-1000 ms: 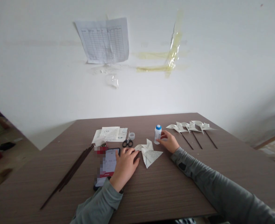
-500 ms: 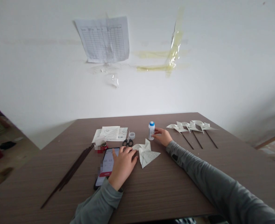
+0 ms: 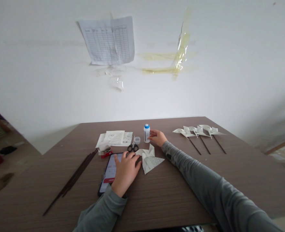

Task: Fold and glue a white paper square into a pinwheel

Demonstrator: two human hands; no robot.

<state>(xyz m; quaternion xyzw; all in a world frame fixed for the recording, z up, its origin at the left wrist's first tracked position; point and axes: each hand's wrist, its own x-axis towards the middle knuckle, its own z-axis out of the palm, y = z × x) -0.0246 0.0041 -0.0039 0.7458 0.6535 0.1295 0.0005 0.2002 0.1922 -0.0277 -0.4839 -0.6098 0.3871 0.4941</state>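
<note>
My left hand (image 3: pixel 126 170) lies palm down over the right side of a phone (image 3: pixel 107 180), fingers spread, with its fingertips at the left blade of a folded paper pinwheel (image 3: pixel 152 162). The pinwheel has printed text and no stick shows on it. Beyond it, my right hand (image 3: pixel 158 138) has its fingers on the right side of a small white bottle with a blue cap (image 3: pixel 146 133), which stands upright. Black-handled scissors (image 3: pixel 133 147) and a small clear round tub (image 3: pixel 137 140) sit just left of the bottle.
Three paper pinwheels (image 3: pixel 197 130) on dark sticks (image 3: pixel 205 145) lie at the back right. Printed paper sheets (image 3: pixel 114 137) are stacked at the back left, near a small red object (image 3: pixel 106 154). A bundle of dark thin sticks (image 3: pixel 76 175) lies left. A white wall (image 3: pixel 157 100) borders the table.
My right hand has moved the white bottle to the left, closer to the tub and scissors. The pinwheel has shifted slightly left. My left hand has barely moved.
</note>
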